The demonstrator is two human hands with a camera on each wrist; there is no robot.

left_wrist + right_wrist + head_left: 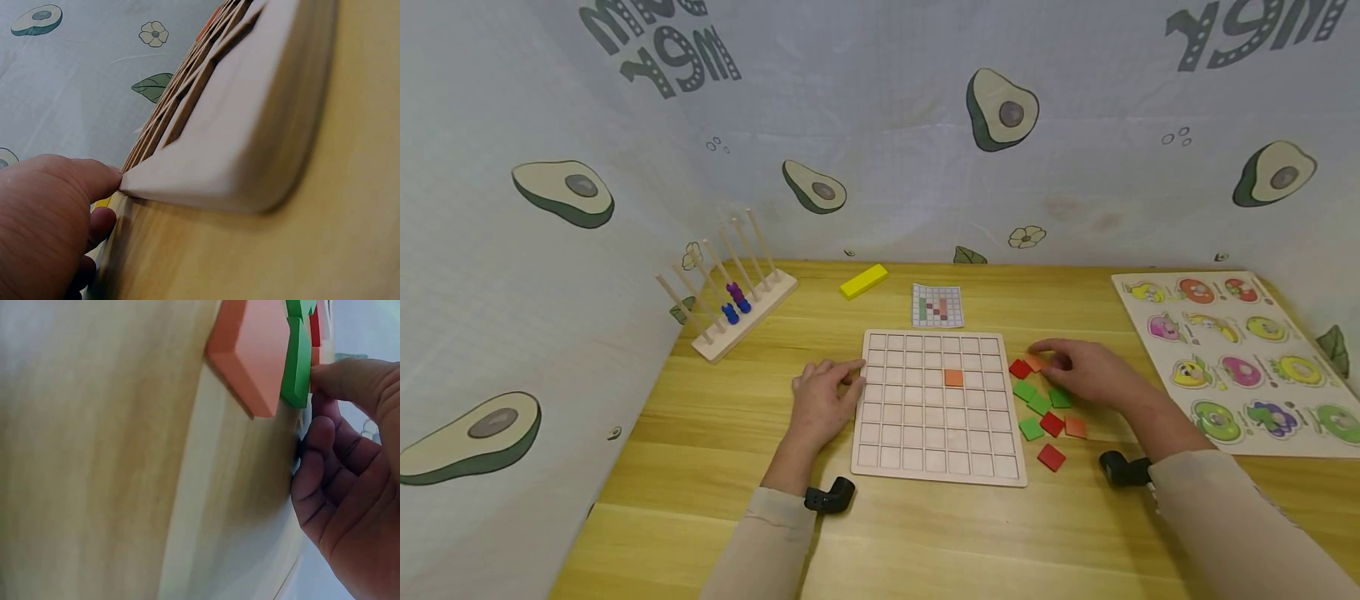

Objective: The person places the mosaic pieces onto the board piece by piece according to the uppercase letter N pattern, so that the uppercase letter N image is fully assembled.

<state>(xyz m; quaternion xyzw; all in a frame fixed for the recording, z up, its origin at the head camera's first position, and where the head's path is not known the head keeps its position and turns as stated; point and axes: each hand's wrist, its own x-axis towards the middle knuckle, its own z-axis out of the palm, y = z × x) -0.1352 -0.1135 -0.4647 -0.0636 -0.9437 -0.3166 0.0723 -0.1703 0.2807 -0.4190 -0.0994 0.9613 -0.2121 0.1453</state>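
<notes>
A pale wooden grid board lies flat on the table, with one orange tile in a cell of its upper right part. My left hand touches the board's left edge with its fingertips; in the left wrist view a digit of that hand meets the edge near a rounded corner. To the right of the board, my right hand pinches another orange tile at the far end of a loose group. Red tiles and green tiles lie about it. The right wrist view partly hides the pinched tile behind a green tile.
A printed pattern card lies behind the board, with a yellow block to its left. At the far left stands a wooden peg rack with blue and purple beads. A fruit picture board lies at the right.
</notes>
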